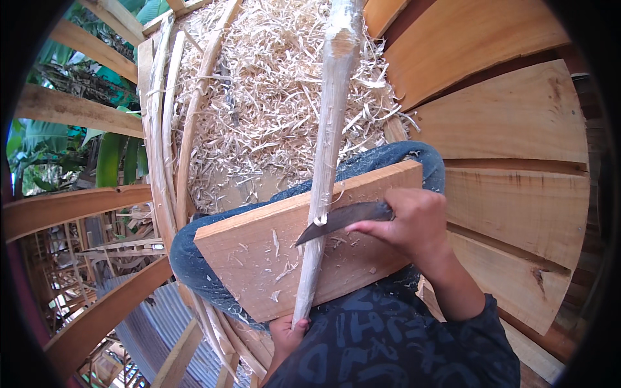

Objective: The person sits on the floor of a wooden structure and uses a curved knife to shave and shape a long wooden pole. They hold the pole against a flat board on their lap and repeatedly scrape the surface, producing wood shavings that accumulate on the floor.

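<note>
A: Where does the pale stick point(328, 136) lie?

B: It runs from just past twelve o'clock down to six, passing over a wooden board point(259, 258) in the middle. The board rests across the person's thighs, its far edge slanting from nine o'clock up toward one, over dusty blue jeans point(424, 165)

A: What is the left hand point(288, 333) doing?

B: It sits near six o'clock, fingers wrapped round the near end of the stick, close to the dark printed shirt point(362, 343)

A: And the right hand point(415, 223)?

B: Between three and four o'clock, fingers curled tight round the handle of a knife point(343, 218), thumb stretched out toward the blade. The dark, curved blade lies across the stick, its tip aimed between eight and nine, and a small pale curl of wood sits right beside it

A: Anything loose on the board?

B: A few thin chips, mostly on the seven o'clock side of the knife. Farther off, a thick spread of shavings point(272, 84) covers the ground from eleven to one

A: What frames it all?

B: Long wooden strips point(194, 116) toward ten, broad wall planks point(511, 213) from one round to four, green leaves point(116, 158) beyond the slats near nine
</note>
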{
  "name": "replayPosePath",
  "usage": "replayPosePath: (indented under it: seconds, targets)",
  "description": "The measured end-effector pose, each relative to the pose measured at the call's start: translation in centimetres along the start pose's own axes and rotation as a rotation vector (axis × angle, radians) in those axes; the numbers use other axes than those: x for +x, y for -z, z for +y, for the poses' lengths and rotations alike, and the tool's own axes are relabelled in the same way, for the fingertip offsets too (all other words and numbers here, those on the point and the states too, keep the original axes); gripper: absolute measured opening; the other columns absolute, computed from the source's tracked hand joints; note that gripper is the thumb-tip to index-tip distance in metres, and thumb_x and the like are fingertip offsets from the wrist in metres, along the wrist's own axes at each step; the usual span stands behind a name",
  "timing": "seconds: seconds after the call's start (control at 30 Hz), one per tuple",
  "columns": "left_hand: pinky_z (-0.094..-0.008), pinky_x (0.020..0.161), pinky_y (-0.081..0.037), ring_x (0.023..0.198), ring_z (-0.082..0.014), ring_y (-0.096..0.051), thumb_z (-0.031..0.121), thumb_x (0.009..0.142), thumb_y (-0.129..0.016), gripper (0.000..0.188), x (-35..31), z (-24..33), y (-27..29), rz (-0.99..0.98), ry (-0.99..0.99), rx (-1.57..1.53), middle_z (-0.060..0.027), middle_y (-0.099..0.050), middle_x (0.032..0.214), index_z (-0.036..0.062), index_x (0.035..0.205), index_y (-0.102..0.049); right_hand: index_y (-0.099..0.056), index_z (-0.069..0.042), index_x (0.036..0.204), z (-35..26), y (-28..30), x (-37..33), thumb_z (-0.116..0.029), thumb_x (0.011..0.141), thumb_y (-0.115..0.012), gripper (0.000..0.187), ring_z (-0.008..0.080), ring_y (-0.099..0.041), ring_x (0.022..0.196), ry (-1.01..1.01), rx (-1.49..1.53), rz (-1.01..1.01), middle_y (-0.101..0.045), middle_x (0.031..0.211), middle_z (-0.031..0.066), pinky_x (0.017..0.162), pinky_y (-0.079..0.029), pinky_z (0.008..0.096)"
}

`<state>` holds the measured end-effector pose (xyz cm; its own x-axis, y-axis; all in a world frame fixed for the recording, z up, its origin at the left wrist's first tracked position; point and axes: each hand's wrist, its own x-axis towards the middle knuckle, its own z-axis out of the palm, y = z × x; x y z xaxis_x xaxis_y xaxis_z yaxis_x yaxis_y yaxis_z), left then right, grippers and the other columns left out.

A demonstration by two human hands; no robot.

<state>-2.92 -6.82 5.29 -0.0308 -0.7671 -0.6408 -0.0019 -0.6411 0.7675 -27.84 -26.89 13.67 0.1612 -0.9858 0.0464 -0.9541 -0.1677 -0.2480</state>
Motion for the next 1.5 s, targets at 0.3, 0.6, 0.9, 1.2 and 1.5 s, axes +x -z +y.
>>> replayPosePath:
  seconds: [0.3,0.6,0.9,1.2,1.5]
  targets:
    - [-0.0242,0.050,-0.039,0.054,-0.0059,-0.045,0.039,0.078,-0.065,0.045,0.0,0.4,-0.1,0.017,-0.018,0.119,-0.0007,-0.051,0.053,-0.0050,0.069,-0.060,-0.052,-0.001,0.051,5.2,4.2,0.7,-0.062,0.072,-0.058,0.064,0.0199,-0.046,0.038,-0.439,0.165,0.254,-0.044,0.042,0.0106,0.040,-0.035,0.0325]
    - [-0.0253,0.050,-0.040,0.052,-0.0082,-0.049,0.037,0.075,-0.069,0.042,0.1,-0.6,-0.2,0.050,-0.051,0.154,-0.0046,-0.054,0.054,-0.0047,0.071,-0.062,-0.046,-0.007,0.045,-1.7,-0.7,-4.3,-0.065,0.063,-0.061,0.063,0.0243,-0.050,0.037,0.097,0.078,-0.142,-0.045,0.041,0.0077,0.036,-0.039,0.0317]
    - [-0.0247,0.051,-0.042,0.054,-0.0083,-0.051,0.033,0.074,-0.070,0.039,0.1,0.6,-0.6,0.088,-0.055,0.198,-0.0056,-0.057,0.056,-0.0053,0.075,-0.063,-0.043,-0.007,0.047,-0.4,-0.8,-1.8,-0.065,0.055,-0.065,0.063,0.0261,-0.050,0.041,0.099,-0.010,0.022,-0.046,0.045,0.0086,0.039,-0.038,0.0332]
    - [-0.0250,0.051,-0.042,0.054,-0.0083,-0.051,0.032,0.076,-0.069,0.038,-0.1,0.9,-0.8,0.108,-0.061,0.199,-0.0069,-0.058,0.056,-0.0055,0.078,-0.064,-0.046,-0.006,0.046,1.1,0.4,0.1,-0.070,0.058,-0.061,0.067,0.0254,-0.051,0.041,-0.069,-0.131,0.149,-0.046,0.044,0.0091,0.039,-0.039,0.0330]
    - [-0.0258,0.048,-0.040,0.052,-0.0067,-0.046,0.031,0.077,-0.067,0.037,-0.1,1.0,-0.7,0.095,-0.069,0.209,-0.0060,-0.052,0.051,-0.0059,0.075,-0.062,-0.055,-0.004,0.053,-0.5,0.2,-2.0,-0.064,0.070,-0.056,0.062,0.0281,-0.056,0.045,-0.191,0.053,0.055,-0.052,0.047,0.0123,0.042,-0.043,0.0367]
